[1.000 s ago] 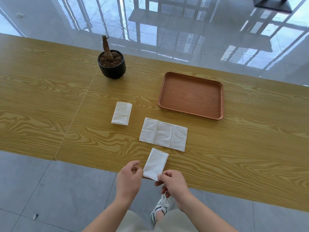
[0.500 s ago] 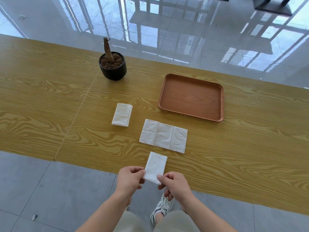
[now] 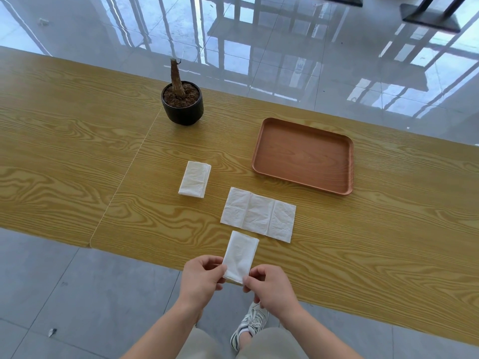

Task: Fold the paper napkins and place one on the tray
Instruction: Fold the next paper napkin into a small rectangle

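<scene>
Furthest left and well beyond the hands, a black plant pot [image 3: 181,103] with a bare stump is seen on the table [image 3: 77,151]. Nearer than the pot, ahead of the left hand, a folded napkin [image 3: 195,179] is laid flat as a small, thick pad. The left hand [image 3: 201,279] is held at the near edge of the table, with thumb and fingers pinched on the near left corner of a second one, the held napkin [image 3: 241,256]. This is folded into a narrow strip. Its near end is carried between the two hands and its far end reaches over the table edge; whether that end rests on the wood cannot be told. Just beyond it, an open napkin [image 3: 258,215] is spread flat, with three panels marked by creases and not yet folded up. The right hand [image 3: 269,286] is closed in a pinch on the near right corner of the held napkin. Well ahead and to the right of that hand the tray [image 3: 303,156] is found; no napkin is yet laid on it.

The paper is judged to be very light, limp and easily torn or crumpled. It is best taken at corners or edges with a gentle pinch and supported from both sides, so that the layers are kept together. Creases would be better pressed against the table than in the air.
</scene>
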Demonstrator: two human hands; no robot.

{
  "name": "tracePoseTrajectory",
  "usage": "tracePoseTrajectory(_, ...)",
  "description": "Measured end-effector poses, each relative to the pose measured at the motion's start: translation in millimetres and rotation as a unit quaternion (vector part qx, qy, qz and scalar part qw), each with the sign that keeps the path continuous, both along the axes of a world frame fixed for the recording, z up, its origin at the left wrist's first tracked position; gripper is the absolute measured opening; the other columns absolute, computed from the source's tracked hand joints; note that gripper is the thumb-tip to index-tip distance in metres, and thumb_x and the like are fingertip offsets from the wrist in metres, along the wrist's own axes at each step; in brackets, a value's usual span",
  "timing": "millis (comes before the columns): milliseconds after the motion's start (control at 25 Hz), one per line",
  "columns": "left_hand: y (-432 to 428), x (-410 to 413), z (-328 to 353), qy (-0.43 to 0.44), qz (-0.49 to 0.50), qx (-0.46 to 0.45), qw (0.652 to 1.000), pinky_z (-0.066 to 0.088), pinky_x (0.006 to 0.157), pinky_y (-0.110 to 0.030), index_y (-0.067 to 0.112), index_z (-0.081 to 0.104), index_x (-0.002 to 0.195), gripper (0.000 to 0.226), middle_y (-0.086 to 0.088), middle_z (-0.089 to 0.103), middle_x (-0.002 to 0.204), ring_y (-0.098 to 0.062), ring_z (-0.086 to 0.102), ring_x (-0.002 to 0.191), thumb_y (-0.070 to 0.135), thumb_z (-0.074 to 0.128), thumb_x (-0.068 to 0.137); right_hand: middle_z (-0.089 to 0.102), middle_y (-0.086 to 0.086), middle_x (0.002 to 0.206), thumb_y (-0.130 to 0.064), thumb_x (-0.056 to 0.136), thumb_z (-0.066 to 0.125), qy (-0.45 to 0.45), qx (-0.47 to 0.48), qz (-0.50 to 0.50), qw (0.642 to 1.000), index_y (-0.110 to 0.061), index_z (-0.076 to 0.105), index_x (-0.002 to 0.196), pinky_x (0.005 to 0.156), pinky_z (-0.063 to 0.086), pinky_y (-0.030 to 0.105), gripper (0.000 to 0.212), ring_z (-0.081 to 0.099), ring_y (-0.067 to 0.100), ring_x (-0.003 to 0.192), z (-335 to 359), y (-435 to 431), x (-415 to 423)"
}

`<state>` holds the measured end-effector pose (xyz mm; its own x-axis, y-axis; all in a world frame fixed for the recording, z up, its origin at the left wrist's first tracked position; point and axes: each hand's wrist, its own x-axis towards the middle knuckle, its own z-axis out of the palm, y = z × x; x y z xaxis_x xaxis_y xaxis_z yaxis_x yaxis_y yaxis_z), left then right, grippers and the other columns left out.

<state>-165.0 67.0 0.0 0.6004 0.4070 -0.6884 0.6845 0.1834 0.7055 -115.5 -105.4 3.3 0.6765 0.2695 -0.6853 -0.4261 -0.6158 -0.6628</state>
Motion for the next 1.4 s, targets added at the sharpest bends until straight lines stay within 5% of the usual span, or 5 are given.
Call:
tracePoseTrajectory(520, 59, 51, 14, -0.055, 0.03, 0.063, 0.996, 0.053, 0.051, -0.023, 0.016, 0.075, 0.083, 0.008, -0.005, 0.075, 0.07, -0.013, 0.067, 0.059, 0.01, 0.079, 0.08, 0.076, 0.001, 0.072, -0.026, 0.088, 0.07, -0.07, 0.001, 0.024, 0.997, -0.015, 0.072, 0.073, 0.053, 0.051, 0.031, 0.019, 0.056, 0.007, 0.046, 2, 69, 71)
tracePoseTrajectory(640, 79, 72, 14, -0.056, 0.023, 0.102, 0.993, 0.058, 0.058, -0.031, 0.019, 0.074, 0.083, 0.008, -0.006, 0.075, 0.071, -0.015, 0.069, 0.061, 0.012, 0.078, 0.08, 0.076, -0.001, 0.072, -0.026, 0.088, 0.07, -0.093, -0.009, 0.033, 0.995, -0.017, 0.072, 0.075, 0.052, 0.052, 0.03, 0.017, 0.058, 0.006, 0.046, 2, 93, 95)
tracePoseTrajectory(840, 111, 109, 9, -0.058, 0.009, 0.157, 0.986, 0.057, 0.067, -0.032, 0.022, 0.073, 0.081, 0.008, 0.0, 0.075, 0.075, -0.018, 0.071, 0.069, 0.014, 0.077, 0.08, 0.075, 0.0, 0.074, -0.027, 0.088, 0.067, -0.112, -0.03, 0.032, 0.993, -0.018, 0.071, 0.072, 0.069, 0.058, 0.041, 0.018, 0.063, 0.016, 0.061, -3, 134, 127)
tracePoseTrajectory(1400, 159, 153, -19, -0.021, -0.05, 0.242, 0.969, 0.045, 0.066, -0.023, 0.024, 0.074, 0.088, 0.009, 0.011, 0.07, 0.074, -0.006, 0.065, 0.074, 0.02, 0.076, 0.081, 0.071, -0.008, 0.078, -0.031, 0.084, 0.065, -0.11, -0.107, 0.009, 0.988, -0.022, 0.072, 0.079, 0.066, 0.047, 0.029, 0.012, 0.065, 0.013, 0.078, -19, 191, 155)
